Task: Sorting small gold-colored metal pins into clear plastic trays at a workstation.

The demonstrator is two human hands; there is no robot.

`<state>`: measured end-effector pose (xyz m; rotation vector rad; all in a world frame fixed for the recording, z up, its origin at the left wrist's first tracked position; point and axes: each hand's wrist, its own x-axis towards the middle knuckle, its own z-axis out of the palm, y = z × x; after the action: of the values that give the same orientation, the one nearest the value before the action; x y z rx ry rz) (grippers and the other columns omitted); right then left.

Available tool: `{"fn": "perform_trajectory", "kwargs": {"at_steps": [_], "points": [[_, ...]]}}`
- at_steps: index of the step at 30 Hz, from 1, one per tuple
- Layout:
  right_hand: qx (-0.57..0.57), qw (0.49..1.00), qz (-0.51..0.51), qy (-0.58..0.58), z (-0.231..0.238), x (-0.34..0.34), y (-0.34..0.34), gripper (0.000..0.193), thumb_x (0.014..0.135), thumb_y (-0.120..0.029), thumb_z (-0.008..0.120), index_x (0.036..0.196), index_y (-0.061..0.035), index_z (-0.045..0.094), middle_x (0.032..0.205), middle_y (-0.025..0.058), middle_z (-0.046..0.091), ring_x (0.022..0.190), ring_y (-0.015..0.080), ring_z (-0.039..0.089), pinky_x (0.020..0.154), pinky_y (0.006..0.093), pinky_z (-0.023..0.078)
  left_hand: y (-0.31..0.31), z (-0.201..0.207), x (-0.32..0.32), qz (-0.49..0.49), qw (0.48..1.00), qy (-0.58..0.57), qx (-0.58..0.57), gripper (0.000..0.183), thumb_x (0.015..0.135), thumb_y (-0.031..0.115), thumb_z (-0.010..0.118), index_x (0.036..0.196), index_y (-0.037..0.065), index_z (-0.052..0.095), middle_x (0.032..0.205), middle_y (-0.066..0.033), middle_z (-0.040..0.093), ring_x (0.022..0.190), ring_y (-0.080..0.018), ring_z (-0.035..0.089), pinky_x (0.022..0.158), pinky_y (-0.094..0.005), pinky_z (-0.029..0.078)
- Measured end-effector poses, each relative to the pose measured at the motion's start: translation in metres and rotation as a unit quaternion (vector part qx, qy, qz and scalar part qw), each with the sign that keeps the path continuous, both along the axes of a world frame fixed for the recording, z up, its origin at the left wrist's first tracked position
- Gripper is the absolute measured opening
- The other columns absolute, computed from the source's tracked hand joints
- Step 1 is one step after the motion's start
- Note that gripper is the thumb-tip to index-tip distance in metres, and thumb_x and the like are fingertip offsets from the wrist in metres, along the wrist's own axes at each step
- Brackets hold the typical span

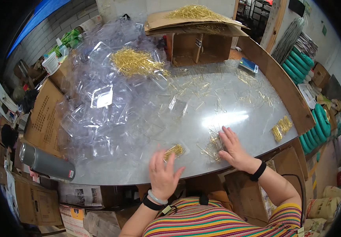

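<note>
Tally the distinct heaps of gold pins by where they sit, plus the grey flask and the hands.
Heaps on the cardboard box: 1
Heaps on the clear trays: 1
Bundles at the table's right edge: 1
Small bunches by the left hand and right hand: 2
Grey flask: 1
Hands: 2
Total: 8

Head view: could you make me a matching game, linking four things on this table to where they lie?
Things:
1 flask
2 cardboard box
3 left hand
4 right hand

Places:
A far edge, open side facing the person
B on a small bundle of gold pins
C near left corner, lying down
D on loose pins

Pairs: 1-C, 2-A, 3-B, 4-D
</note>
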<state>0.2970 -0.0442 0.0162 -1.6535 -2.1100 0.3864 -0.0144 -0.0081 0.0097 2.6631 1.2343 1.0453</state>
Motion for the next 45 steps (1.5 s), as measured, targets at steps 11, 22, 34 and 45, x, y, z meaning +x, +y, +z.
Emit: {"fn": "perform_trajectory", "kwargs": {"at_steps": [11, 22, 34, 45], "points": [[0.102, 0.991, -0.015, -0.087, -0.006, -0.04, -0.008, 0.064, 0.098, -0.037, 0.058, 0.147, 0.001, 0.04, 0.15, 0.0264, 0.042, 0.14, 0.0424, 0.039, 0.117, 0.0537, 0.028, -0.004, -0.011, 0.065, -0.061, 0.987, 0.109, -0.1, 0.1, 0.087, 0.06, 0.065, 0.145, -0.015, 0.033, 0.15, -0.0307, 0.036, 0.143, -0.0437, 0.031, 0.118, -0.0552, 0.024], [-0.031, 0.999, -0.005, 0.003, 0.023, 0.018, 0.058, 0.032, 0.087, -0.01, 0.067, 0.118, -0.0029, 0.062, 0.108, 0.0202, 0.059, 0.101, 0.0416, 0.059, 0.087, 0.0465, 0.051, 0.004, -0.014, 0.097, -0.037, 0.985, 0.152, -0.079, 0.078, 0.097, 0.049, 0.056, 0.154, 0.002, 0.032, 0.153, -0.0188, 0.04, 0.144, -0.0438, 0.03, 0.117, -0.0591, 0.021], [0.078, 0.982, 0.156, -0.079, 0.035, -0.009, 0.037, 0.043, 0.083, -0.022, 0.075, 0.121, -0.0074, 0.062, 0.118, 0.0129, 0.059, 0.107, 0.0348, 0.056, 0.094, 0.0415, 0.049, 0.011, -0.023, 0.063, -0.12, 0.982, -0.029, -0.146, 0.074, 0.089, 0.014, 0.071, 0.15, -0.003, 0.032, 0.146, -0.0253, 0.039, 0.138, -0.0444, 0.037, 0.117, -0.054, 0.029], [-0.074, 0.992, 0.097, -0.011, 0.033, -0.035, 0.044, 0.04, 0.083, -0.02, 0.076, 0.119, -0.0057, 0.064, 0.112, 0.0134, 0.061, 0.111, 0.0336, 0.057, 0.09, 0.0423, 0.051, 0.009, -0.017, 0.062, -0.109, 0.986, 0.033, -0.124, 0.079, 0.089, 0.029, 0.072, 0.149, -0.005, 0.032, 0.144, -0.0244, 0.041, 0.14, -0.0435, 0.035, 0.119, -0.0554, 0.025]]}}
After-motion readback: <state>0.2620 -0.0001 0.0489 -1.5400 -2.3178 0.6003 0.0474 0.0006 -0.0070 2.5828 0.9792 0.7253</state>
